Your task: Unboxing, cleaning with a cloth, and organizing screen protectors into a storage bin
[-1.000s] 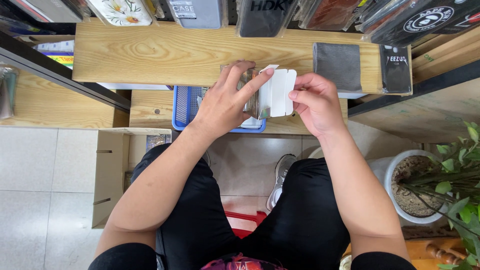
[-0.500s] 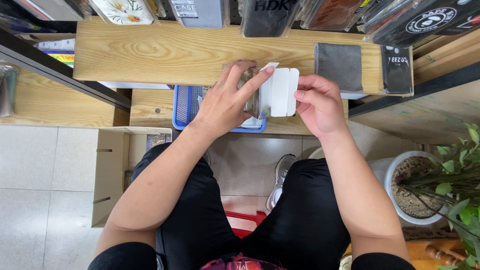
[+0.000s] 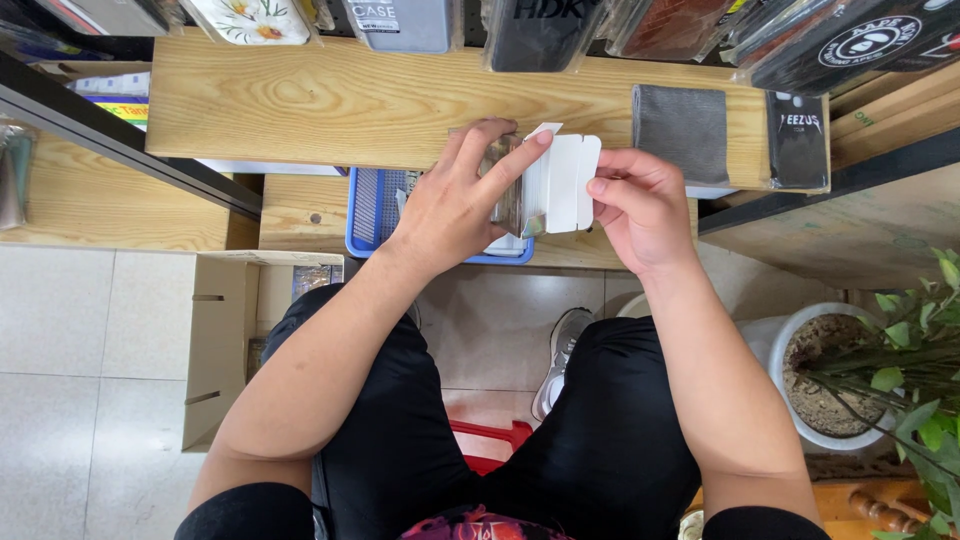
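Wooden shelves (image 3: 330, 105) filled the top of the view, with phone cases (image 3: 410, 22) in clear sleeves hanging along the upper edge and a grey pouch (image 3: 682, 132) and a black case (image 3: 797, 135) lying flat at the shelf's right end. Below that, on a lower board, sat a blue basket (image 3: 372, 212), half hidden behind the hands. The person was seated, knees in black trousers spread over a pale tiled floor (image 3: 70, 350), an open cardboard box (image 3: 222, 345) to the left and a potted plant (image 3: 880, 375) to the right.

Both hands were raised together in front of the shelf edge, clamped on one small package (image 3: 545, 185). The left hand (image 3: 455, 205) wrapped over its clear plastic part from the left, fingers spread across the top and the thumb out of sight beneath, which looked like a steadying hold. The right hand (image 3: 640, 205) pinched the white card backing at its right edge between thumb and fingers, the card standing folded outward as if being drawn away from the plastic. Held this way, one hand anchored while the other worked the flap. What lay inside the plastic could not be made out. The package was in the air, touching neither shelf nor basket, directly above the basket's right half
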